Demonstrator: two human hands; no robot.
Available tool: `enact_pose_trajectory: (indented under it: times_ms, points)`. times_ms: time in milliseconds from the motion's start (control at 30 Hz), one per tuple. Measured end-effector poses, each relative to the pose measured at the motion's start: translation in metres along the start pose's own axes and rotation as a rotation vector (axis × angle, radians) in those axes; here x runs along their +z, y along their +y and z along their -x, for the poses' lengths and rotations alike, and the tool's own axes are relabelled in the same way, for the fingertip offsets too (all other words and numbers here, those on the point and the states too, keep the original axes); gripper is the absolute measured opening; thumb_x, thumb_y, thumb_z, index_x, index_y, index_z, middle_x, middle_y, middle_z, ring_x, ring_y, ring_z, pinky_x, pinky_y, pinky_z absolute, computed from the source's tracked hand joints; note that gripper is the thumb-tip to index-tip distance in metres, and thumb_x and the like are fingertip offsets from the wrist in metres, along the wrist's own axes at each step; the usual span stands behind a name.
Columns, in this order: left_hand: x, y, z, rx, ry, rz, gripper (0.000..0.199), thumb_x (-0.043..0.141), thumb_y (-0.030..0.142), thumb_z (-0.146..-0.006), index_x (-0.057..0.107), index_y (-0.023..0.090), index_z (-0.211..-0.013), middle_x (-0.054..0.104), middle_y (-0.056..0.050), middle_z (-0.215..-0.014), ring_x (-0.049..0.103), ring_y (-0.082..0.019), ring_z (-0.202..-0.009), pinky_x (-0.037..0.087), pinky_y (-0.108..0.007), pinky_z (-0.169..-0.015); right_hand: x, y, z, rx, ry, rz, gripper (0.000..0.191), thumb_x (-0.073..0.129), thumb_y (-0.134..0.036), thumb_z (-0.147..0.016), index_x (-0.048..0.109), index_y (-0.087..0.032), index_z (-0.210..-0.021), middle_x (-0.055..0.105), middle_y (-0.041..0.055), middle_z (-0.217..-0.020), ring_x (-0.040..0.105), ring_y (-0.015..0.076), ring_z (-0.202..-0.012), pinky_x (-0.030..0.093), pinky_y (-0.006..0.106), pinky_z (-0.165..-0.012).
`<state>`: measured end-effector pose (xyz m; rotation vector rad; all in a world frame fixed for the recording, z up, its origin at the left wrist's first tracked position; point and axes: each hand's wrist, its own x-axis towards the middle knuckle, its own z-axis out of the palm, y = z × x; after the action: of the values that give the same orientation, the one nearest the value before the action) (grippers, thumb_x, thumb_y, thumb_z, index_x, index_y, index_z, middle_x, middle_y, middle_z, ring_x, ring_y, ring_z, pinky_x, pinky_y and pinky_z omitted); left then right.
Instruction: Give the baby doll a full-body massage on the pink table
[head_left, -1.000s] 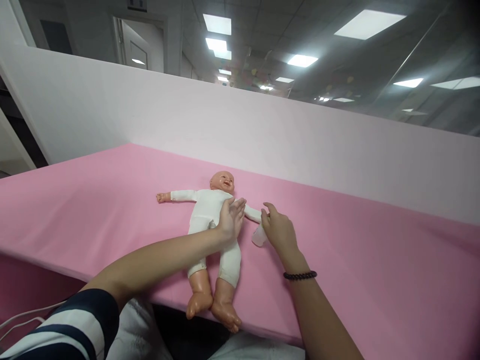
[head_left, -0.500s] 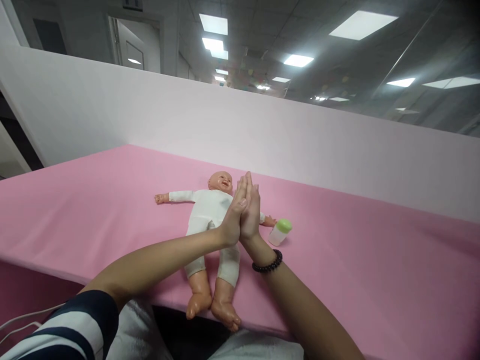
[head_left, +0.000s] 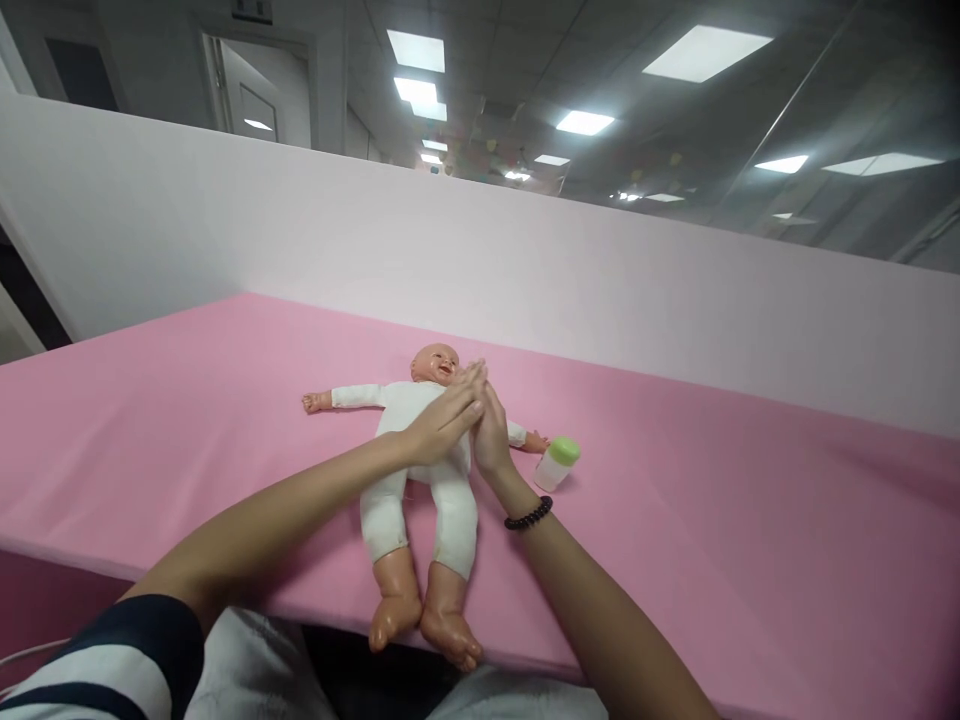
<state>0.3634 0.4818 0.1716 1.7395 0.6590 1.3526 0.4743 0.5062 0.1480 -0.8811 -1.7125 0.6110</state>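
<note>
My left hand [head_left: 442, 420] and my right hand [head_left: 491, 432] meet above a baby doll [head_left: 454, 505], palm against palm, with the fingers stretched out. Nothing shows between them, though the inner palms are hidden. The doll lies on its back in a white cloth suit, arms spread, its head away from me and its bare feet at the near edge. My hands cover part of its chest and one shoulder. By the doll's hand on the right stands a small translucent bottle [head_left: 553, 472] with a green cap.
A pink padded table [head_left: 697, 540] extends to both sides, its near edge close to my lap. Behind it runs a low white wall [head_left: 525, 260] with glass above. A cable [head_left: 34, 652] hangs at the lower left.
The palms have slid against each other: my left hand has tipped over flatter and its wrist has moved left and up. The doll and the bottle lie as before.
</note>
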Motion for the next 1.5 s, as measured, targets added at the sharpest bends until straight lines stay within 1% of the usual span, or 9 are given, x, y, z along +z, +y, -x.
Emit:
enact_pose_trajectory:
  times_ms: [133,333,533,733,833,933,1067,1233,1500]
  points:
    - [-0.042,-0.031,0.008,0.013,-0.125,-0.455,0.060,0.034,0.051,-0.101,0.054,0.018,-0.147,0.047,-0.007,-0.156,0.036,-0.024,-0.150,0.016,-0.039,-0.128,-0.017,0.018,0.011,0.047,-0.065,-0.003,0.058,0.038,-0.058,-0.101,0.069,-0.017,-0.127,0.069,0.0110,-0.131,0.062,0.0260,-0.126,0.047,0.041,-0.110]
    - [-0.062,-0.053,0.021,-0.127,-0.269,-0.813,0.061,0.030,0.043,-0.100,0.051,0.010,-0.148,0.046,-0.013,-0.157,0.036,-0.026,-0.150,0.021,-0.041,-0.126,-0.015,0.030,0.012,-0.041,-0.479,0.117,0.046,0.044,-0.051,-0.101,0.076,-0.021,-0.112,0.073,0.0065,-0.121,0.065,0.0237,-0.116,0.046,0.040,-0.110]
    - [-0.065,-0.063,0.020,-0.165,-0.362,-0.874,0.069,0.027,0.046,-0.099,0.032,0.010,-0.158,0.023,-0.013,-0.167,0.016,-0.024,-0.157,0.009,-0.043,-0.127,-0.019,0.054,0.013,0.062,-0.620,0.250,0.063,0.034,-0.062,-0.103,0.037,-0.031,-0.158,0.020,0.0015,-0.169,0.008,0.0226,-0.159,0.000,0.052,-0.128]
    - [-0.061,-0.072,0.019,-0.411,-0.142,-0.951,0.076,0.031,0.052,-0.097,0.019,0.012,-0.161,0.006,-0.017,-0.169,0.004,-0.034,-0.157,0.010,-0.064,-0.121,-0.008,0.057,0.011,0.258,-0.524,0.364,0.082,0.036,-0.062,-0.100,0.010,-0.018,-0.165,-0.004,0.0078,-0.170,-0.008,0.0233,-0.159,0.000,0.049,-0.128]
    - [-0.066,-0.071,0.019,-0.461,-0.010,-0.953,0.070,0.032,0.052,-0.097,0.038,0.010,-0.153,0.026,-0.021,-0.165,0.024,-0.037,-0.153,0.028,-0.057,-0.116,-0.009,0.046,0.014,0.325,-0.431,0.404,0.085,0.043,-0.060,-0.098,0.022,-0.010,-0.162,0.011,0.0146,-0.169,0.010,0.0278,-0.158,0.012,0.047,-0.128]
    - [-0.079,-0.062,0.020,-0.381,0.025,-1.087,0.052,0.031,0.045,-0.097,0.070,0.014,-0.113,0.068,-0.020,-0.129,0.061,-0.036,-0.124,0.044,-0.047,-0.101,-0.011,0.033,0.016,0.248,-0.273,0.479,0.057,0.050,-0.048,-0.097,0.063,-0.008,-0.135,0.058,0.0198,-0.143,0.050,0.0330,-0.138,0.034,0.048,-0.119]
    - [-0.094,-0.054,0.022,-0.219,-0.018,-1.187,0.047,0.035,0.043,-0.096,0.074,0.018,-0.086,0.076,-0.017,-0.099,0.070,-0.033,-0.099,0.047,-0.045,-0.095,-0.008,0.028,0.014,0.062,-0.187,0.349,0.034,0.050,-0.036,-0.097,0.078,-0.018,-0.103,0.075,0.0104,-0.116,0.065,0.0275,-0.118,0.044,0.043,-0.111]
    - [-0.092,-0.063,0.022,0.024,-0.266,-0.913,0.049,0.032,0.040,-0.100,0.068,0.021,-0.128,0.065,-0.009,-0.138,0.056,-0.025,-0.134,0.023,-0.044,-0.124,0.001,0.033,0.011,0.053,-0.460,0.228,0.058,0.042,-0.047,-0.101,0.053,-0.017,-0.149,0.045,0.0083,-0.157,0.032,0.0235,-0.152,0.023,0.044,-0.127]
    - [-0.096,-0.090,0.020,-0.148,-0.357,-0.893,0.071,0.027,0.051,-0.100,0.027,0.014,-0.161,0.015,-0.010,-0.169,0.006,-0.025,-0.158,0.006,-0.047,-0.127,0.007,0.033,0.004,0.247,-0.551,0.458,0.075,0.033,-0.055,-0.103,0.012,-0.019,-0.165,0.001,0.0044,-0.170,-0.005,0.0234,-0.159,-0.003,0.051,-0.127]
